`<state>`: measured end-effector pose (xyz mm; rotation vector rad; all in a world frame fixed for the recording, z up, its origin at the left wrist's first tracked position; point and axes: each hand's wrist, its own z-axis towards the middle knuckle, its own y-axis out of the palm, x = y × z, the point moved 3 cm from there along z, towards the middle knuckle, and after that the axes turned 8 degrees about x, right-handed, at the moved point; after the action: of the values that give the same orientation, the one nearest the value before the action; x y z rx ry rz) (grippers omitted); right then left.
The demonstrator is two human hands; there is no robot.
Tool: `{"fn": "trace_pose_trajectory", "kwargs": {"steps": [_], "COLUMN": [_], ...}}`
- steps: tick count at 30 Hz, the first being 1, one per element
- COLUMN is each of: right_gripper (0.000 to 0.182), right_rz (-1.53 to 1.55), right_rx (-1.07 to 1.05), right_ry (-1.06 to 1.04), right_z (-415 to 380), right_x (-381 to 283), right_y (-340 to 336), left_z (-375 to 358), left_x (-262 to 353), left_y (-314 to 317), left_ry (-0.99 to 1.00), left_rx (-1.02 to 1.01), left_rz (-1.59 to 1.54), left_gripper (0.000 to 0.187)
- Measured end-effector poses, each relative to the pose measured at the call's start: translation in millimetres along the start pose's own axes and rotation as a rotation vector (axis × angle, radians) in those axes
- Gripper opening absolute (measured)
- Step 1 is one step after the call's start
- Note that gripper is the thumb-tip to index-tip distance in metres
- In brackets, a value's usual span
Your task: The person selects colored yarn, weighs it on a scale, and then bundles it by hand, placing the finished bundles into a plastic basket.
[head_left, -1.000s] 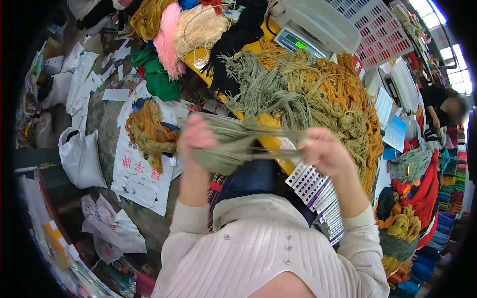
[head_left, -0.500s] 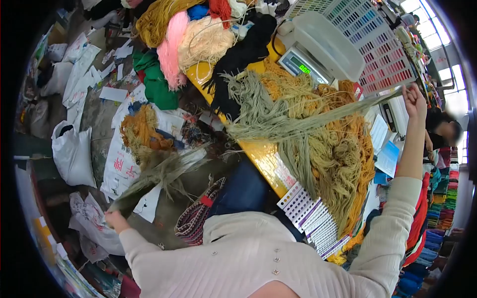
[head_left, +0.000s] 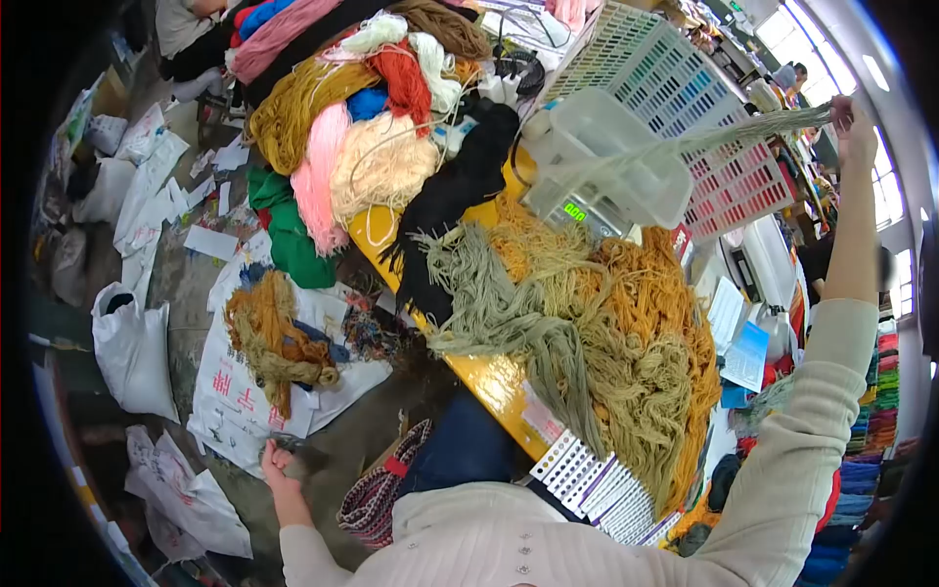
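High on the right, my right hand (head_left: 853, 127) is closed on a bundle of pale grey-green yarn (head_left: 753, 129). The bundle stretches left over the scale and the clear plastic tub (head_left: 626, 166), blurred at its far end. My left hand (head_left: 281, 465) is low on the left above the floor, fingers closed. A smeared dark grey-green wisp of yarn (head_left: 301, 450) shows beside them. Between the hands, on the yellow table, lies a large heap of grey-green yarn (head_left: 489, 303), olive yarn (head_left: 631, 382) and orange yarn (head_left: 655, 274).
The scale (head_left: 587, 217) has a lit green display. Behind it stands a white slotted basket (head_left: 675, 78). Pink yarn (head_left: 323, 166), cream yarn (head_left: 386, 166) and black yarn (head_left: 450, 186) lie at the table's far end. Shade cards (head_left: 597, 494) lie at its near edge. White sacks (head_left: 137, 342) are on the floor.
My right hand has risen, carrying its yarn up over the scale. My left hand has shifted right and down; the long yarn bunch that spread from it now shows only as a small blur.
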<state>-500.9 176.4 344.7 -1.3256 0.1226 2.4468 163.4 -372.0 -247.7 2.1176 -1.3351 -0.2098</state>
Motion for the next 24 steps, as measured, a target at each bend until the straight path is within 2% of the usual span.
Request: {"fn": "trace_pose_trajectory", "kwargs": {"steps": [1,2,3,4,5,6,7,8,9,10,11,13,16,17,18,21,23,24], "right_gripper": [0.013,0.013,0.012,0.013,0.018,0.019,0.019,0.018,0.018,0.017,0.017,0.017,0.018,0.019,0.02,0.019,0.017,0.016], "right_rz": [-0.116,-0.234,-0.397,-0.604,-0.689,-0.68,-0.843,-0.875,-1.21,-1.204,-1.183,-1.087,-0.645,-0.599,-0.553,-0.408,-0.262,-0.15], "right_rx": [-0.051,-0.099,-0.229,-0.236,-0.33,-0.312,-0.363,-0.344,-0.551,-0.724,-0.772,-0.665,-0.327,-0.352,-0.372,-0.456,-0.528,-0.52], "right_ry": [-0.037,-0.071,-0.014,-0.145,-0.745,-0.347,-0.425,-0.386,-0.5,-0.36,-0.283,-0.353,-0.235,-0.185,-0.133,0.074,0.427,0.479], "right_z": [-8.1,-21.8,-47.8,-68.5,-86.4,-102.6,-134.4,-176.2,-210.3,-236.3,-253.6,-293.3,-327.0,-337.6,-348.2,-388.9,-421.9,-440.4], "right_x": [-1.2,-3.0,-4.6,2.9,23.5,45.2,58.5,68.5,83.9,107.0,154.7,156.5,132.9,132.4,133.0,138.9,114.3,107.7], "right_y": [5.6,14.1,35.4,54.1,68.0,85.1,98.7,113.4,127.8,132.0,122.7,113.1,92.5,86.3,79.6,67.3,74.2,77.6], "left_z": [-0.1,-2.2,-3.9,-6.4,-7.9,-5.0,-8.3,-13.6,-15.8,-11.8,-20.2,-54.5,-77.4,-84.7,-91.2,-95.7,-101.3,-108.4], "left_x": [-5.9,-12.5,-22.1,-31.0,-38.8,-44.3,-53.0,-63.6,-68.4,-70.9,-77.9,-102.7,-124.3,-134.9,-146.6,-191.4,-222.0,-235.9], "left_y": [2.0,6.4,15.5,23.8,29.8,31.8,40.5,51.2,57.8,54.3,66.9,103.8,131.8,143.0,153.8,186.4,212.2,225.2], "left_ry": [-0.039,0.032,-0.014,-0.059,-0.104,-0.095,-0.093,-0.091,-0.088,-0.193,-0.217,-0.266,-0.509,-0.586,-0.616,-0.928,-0.774,-0.582], "left_rx": [0.005,0.062,0.046,0.032,0.021,0.067,0.048,0.029,0.008,-0.132,-0.178,-0.259,-0.503,-0.567,-0.537,-0.711,-0.662,-0.664], "left_rz": [0.023,0.18,0.214,0.248,0.281,0.365,0.428,0.49,0.553,0.492,0.484,0.466,0.397,0.372,0.382,0.29,0.624,0.801], "left_gripper": [0.014,0.015,0.015,0.015,0.015,0.016,0.016,0.016,0.017,0.016,0.015,0.013,0.011,0.011,0.01,0.011,0.013,0.014]}}
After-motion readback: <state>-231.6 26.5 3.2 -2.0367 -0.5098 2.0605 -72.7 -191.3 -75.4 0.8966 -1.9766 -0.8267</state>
